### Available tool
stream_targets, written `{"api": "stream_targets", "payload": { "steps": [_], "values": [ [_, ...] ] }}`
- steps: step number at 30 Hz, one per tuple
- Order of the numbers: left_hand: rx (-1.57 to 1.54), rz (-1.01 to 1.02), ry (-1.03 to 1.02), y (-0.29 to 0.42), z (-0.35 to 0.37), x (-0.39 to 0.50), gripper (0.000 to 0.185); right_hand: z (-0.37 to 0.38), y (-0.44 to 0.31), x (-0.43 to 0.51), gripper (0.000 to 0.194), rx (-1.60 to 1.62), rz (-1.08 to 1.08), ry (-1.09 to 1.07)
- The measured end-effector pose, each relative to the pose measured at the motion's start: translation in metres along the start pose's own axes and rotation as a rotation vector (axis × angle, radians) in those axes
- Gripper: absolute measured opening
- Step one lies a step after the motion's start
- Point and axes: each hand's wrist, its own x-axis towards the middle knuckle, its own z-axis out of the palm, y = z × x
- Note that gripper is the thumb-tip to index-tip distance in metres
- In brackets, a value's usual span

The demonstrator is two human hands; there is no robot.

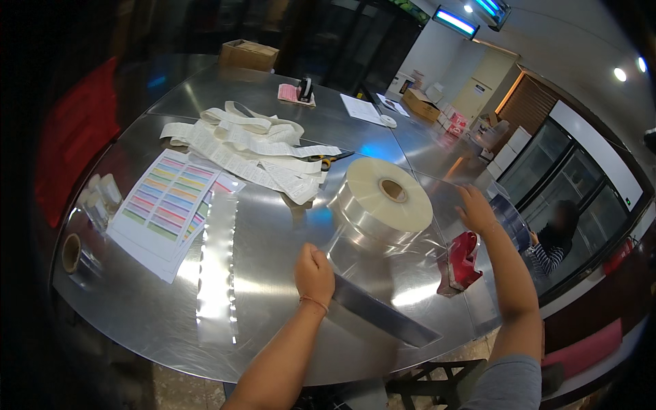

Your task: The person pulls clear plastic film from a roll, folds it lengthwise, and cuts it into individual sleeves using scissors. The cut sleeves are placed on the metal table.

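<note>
My left hand [314, 274] is closed on the end of a clear plastic film strip [382, 309], which runs from it across the steel table toward the front right. My right hand [474, 209] is raised at the right with its fingers apart, behind a red tape dispenser [464, 261]. Between my hands and farther back lies a large roll of clear film [387, 197] with a cardboard core. Left of my left hand lies a shiny clear strip [218, 271]. Behind it are long printed paper strips [246, 148] in a heap, with scissors [330, 161] at their right end.
Coloured label sheets [164, 205], a small film roll [73, 253] and small clear containers [100, 200] are on the left. Toward the back stand a black stamp [305, 90] and a cardboard box [248, 55]. A person [556, 236] is at the right. A dark stool [435, 379] stands below the table edge.
</note>
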Motion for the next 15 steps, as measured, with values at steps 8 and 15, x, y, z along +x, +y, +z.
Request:
{"api": "stream_targets", "payload": {
  "steps": [8,15],
  "values": [
    [0.035,0.060,0.018,-0.004,0.001,0.005,0.022,0.033,-0.135,0.065,0.097,0.194,-0.321,-0.212],
    [0.001,0.011,-0.019,-0.001,0.000,0.002,0.024,0.050,-0.237,0.096,0.104,0.197,0.417,-0.365]
  ]
}}
